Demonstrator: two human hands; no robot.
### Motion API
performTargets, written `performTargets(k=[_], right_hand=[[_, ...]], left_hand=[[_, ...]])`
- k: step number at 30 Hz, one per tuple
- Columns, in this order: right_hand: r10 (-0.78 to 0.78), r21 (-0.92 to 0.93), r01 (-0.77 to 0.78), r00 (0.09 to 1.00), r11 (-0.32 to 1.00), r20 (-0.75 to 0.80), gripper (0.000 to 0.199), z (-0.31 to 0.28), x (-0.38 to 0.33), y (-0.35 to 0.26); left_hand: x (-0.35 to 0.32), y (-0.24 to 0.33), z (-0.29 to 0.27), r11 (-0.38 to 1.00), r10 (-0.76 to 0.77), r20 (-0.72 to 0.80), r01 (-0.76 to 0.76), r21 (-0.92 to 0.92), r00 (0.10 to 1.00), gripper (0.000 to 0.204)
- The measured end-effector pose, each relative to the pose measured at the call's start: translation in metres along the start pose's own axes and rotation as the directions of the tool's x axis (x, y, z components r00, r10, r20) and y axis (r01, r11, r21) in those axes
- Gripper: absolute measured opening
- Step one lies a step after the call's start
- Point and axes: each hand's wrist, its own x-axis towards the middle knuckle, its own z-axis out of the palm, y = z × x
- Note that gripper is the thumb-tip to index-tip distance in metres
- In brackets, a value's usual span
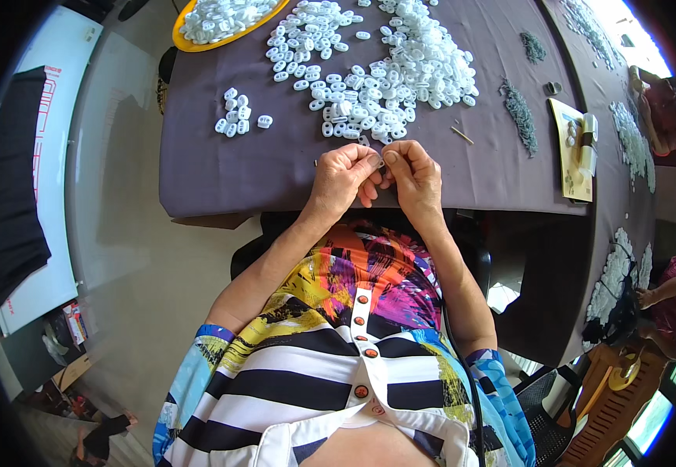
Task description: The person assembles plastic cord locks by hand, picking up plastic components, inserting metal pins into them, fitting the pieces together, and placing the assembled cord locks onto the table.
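Observation:
My left hand (343,173) and my right hand (414,180) meet just above the near edge of the cloth-covered table. Fingertips of both are pinched together around a small white plastic piece (381,164), mostly hidden by the fingers. Whether the right fingers hold a second tiny part cannot be made out. Right beyond my hands spreads a big heap of small white oval plastic pieces (369,105) with two holes each. To the left, a little cluster of similar white pieces (233,114) sits apart, with a single one beside it.
A yellow tray (190,43) full of white pieces stands far left. On the right lie a thin stick (462,135), grey heaps of tiny parts (518,117), a small ring (553,89) and a yellow card (579,180). Other people sit along the right-hand table (598,187).

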Motion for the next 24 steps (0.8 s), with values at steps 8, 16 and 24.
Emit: performTargets(k=[8,16,24], right_hand=[[-0.020,0.009,0.019,0.999,1.000,0.045,0.007,-0.0023,-0.0006,0.0044],[-0.121,-0.089,0.127,0.990,0.988,0.070,0.007,-0.0028,0.0000,0.0049],[-0.136,-0.129,0.140,0.990,0.982,0.039,0.006,0.0031,-0.0016,0.0036]], left_hand=[[-0.0006,-0.0035,0.0015,0.999,0.022,-0.038,-0.021,0.045,0.999,0.016],[0.0004,-0.0060,0.0005,0.997,0.041,-0.036,-0.039,0.064,0.999,0.016],[-0.0029,-0.0036,0.0052,1.000,0.030,-0.103,-0.029,0.011,0.994,0.016]])
